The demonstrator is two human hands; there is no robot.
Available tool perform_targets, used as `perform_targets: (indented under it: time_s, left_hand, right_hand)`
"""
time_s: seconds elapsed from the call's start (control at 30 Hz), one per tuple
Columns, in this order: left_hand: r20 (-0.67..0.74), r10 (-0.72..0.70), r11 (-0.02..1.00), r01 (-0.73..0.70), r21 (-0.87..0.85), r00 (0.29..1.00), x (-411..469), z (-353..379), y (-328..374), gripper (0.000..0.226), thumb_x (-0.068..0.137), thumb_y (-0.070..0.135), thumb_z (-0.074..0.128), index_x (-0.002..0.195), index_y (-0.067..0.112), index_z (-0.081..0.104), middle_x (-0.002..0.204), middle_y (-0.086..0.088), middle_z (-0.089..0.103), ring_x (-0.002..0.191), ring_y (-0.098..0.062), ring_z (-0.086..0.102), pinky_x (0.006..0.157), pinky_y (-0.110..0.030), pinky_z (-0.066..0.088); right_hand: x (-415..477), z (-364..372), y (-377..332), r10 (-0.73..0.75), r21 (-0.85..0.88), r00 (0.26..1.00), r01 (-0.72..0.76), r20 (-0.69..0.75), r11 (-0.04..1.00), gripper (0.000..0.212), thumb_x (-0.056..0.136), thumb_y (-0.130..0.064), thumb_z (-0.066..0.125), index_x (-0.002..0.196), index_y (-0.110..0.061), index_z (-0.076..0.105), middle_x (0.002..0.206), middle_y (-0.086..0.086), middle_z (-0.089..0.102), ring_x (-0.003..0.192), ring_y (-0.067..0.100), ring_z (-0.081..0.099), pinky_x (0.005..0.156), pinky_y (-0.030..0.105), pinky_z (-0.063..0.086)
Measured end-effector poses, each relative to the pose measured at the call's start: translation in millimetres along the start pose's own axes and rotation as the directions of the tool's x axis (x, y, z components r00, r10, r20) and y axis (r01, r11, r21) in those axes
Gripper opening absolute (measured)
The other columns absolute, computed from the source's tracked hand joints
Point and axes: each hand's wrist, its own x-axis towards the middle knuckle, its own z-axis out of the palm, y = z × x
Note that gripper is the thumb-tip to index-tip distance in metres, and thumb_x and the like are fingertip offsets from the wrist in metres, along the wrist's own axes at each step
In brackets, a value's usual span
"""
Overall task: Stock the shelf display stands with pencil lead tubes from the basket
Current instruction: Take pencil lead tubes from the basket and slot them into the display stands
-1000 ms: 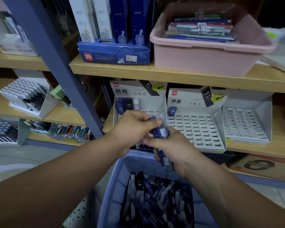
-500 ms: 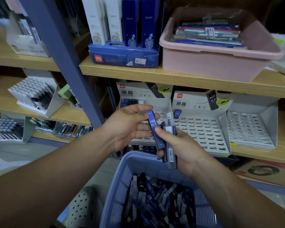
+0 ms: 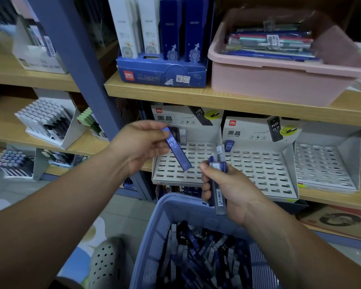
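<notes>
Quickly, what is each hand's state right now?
Left hand: pinches one blue plastic HB 0.7 lead tube.
Right hand: grips a bunch of blue and clear lead tubes.

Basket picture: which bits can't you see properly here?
All in the head view:
The basket is cut off by the bottom edge, and its piled tubes overlap too much to count.
The right hand wraps around the tube bundle, hiding how many it holds.
The left hand and its single tube cover part of the top row of the left stand.
The price sticker on the blue box is too blurred to read fully.
</notes>
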Motion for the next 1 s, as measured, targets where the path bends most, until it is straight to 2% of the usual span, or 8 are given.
perform_targets:
  time_s: [0.07,0.13,0.2,0.27,0.37,0.57,0.73,1.0]
  left_hand:
    - [-0.094,0.07,0.997,-0.065,0.049,0.993,7,-12,5,0.015,0.089,-0.006,0.065,0.094,0.008,0.07,0.082,-0.01,0.073,0.064,-0.017,0.07,0.059,-0.025,0.059]
    - [-0.138,0.234,0.931,-0.181,0.315,0.962,13,-24,3,0.016,0.088,-0.004,0.068,0.096,0.009,0.072,0.083,-0.007,0.071,0.067,-0.015,0.07,0.061,-0.023,0.059]
    - [-0.039,0.468,0.646,-0.312,0.697,0.883,18,-32,-2,0.018,0.085,0.002,0.073,0.097,0.016,0.075,0.084,0.001,0.071,0.071,-0.013,0.068,0.068,-0.024,0.057]
    - [0.128,0.569,0.366,-0.39,0.845,0.812,19,-35,-8,0.02,0.083,0.006,0.074,0.1,0.018,0.077,0.086,0.004,0.073,0.075,-0.011,0.068,0.075,-0.024,0.054]
    - [0.229,0.608,0.234,-0.447,0.863,0.761,24,-36,-16,0.019,0.083,0.007,0.075,0.099,0.016,0.077,0.088,0.001,0.074,0.076,-0.015,0.069,0.077,-0.031,0.058]
    - [0.217,0.585,0.216,-0.408,0.887,0.782,37,-36,-24,0.02,0.085,0.006,0.072,0.101,0.016,0.078,0.086,0.003,0.072,0.075,-0.009,0.061,0.075,-0.02,0.047]
    - [0.199,0.58,0.256,-0.408,0.876,0.79,45,-35,-27,0.022,0.086,0.002,0.071,0.105,0.012,0.076,0.086,-0.001,0.07,0.075,-0.013,0.062,0.074,-0.022,0.047]
    - [0.263,0.576,0.205,-0.448,0.87,0.774,51,-27,-26,0.022,0.087,-0.001,0.068,0.106,0.007,0.075,0.096,-0.007,0.074,0.08,-0.012,0.061,0.077,-0.02,0.044]
  right_hand:
    - [0,-2,1,0.011,-0.008,1.0,-0.011,-0.011,1.0,0.013,0.089,-0.019,0.075,0.09,-0.014,0.064,0.068,0.004,0.055,0.053,0.016,0.048,0.047,0.027,0.045]
    - [1,-2,2,0.018,-0.017,1.0,-0.018,-0.015,1.0,0.014,0.088,-0.02,0.076,0.091,-0.014,0.064,0.067,0.004,0.055,0.053,0.016,0.049,0.047,0.027,0.045]
    - [1,-1,3,0.024,-0.025,1.0,-0.025,-0.019,0.999,0.014,0.088,-0.021,0.076,0.093,-0.014,0.065,0.067,0.004,0.056,0.053,0.016,0.049,0.047,0.026,0.046]
    - [2,-1,4,0.028,-0.021,0.999,-0.028,-0.022,0.999,0.013,0.089,-0.02,0.076,0.094,-0.014,0.066,0.066,0.004,0.056,0.053,0.016,0.049,0.046,0.026,0.046]
    - [2,-1,5,0.026,-0.026,0.999,-0.026,-0.025,0.999,0.012,0.089,-0.02,0.076,0.093,-0.014,0.066,0.066,0.004,0.056,0.053,0.017,0.049,0.046,0.026,0.045]
    - [2,-7,4,0.017,-0.034,0.999,-0.019,-0.035,0.999,0.014,0.088,-0.02,0.076,0.095,-0.013,0.066,0.065,0.004,0.056,0.054,0.017,0.05,0.048,0.028,0.045]
    - [0,-11,1,0.02,-0.035,0.999,-0.021,-0.039,0.999,0.012,0.089,-0.02,0.076,0.094,-0.014,0.067,0.065,0.003,0.056,0.054,0.017,0.049,0.047,0.027,0.045]
    - [0,-15,2,0.01,-0.034,0.999,-0.012,-0.035,0.999,0.015,0.088,-0.019,0.076,0.096,-0.013,0.066,0.065,0.003,0.056,0.054,0.016,0.05,0.048,0.028,0.044]
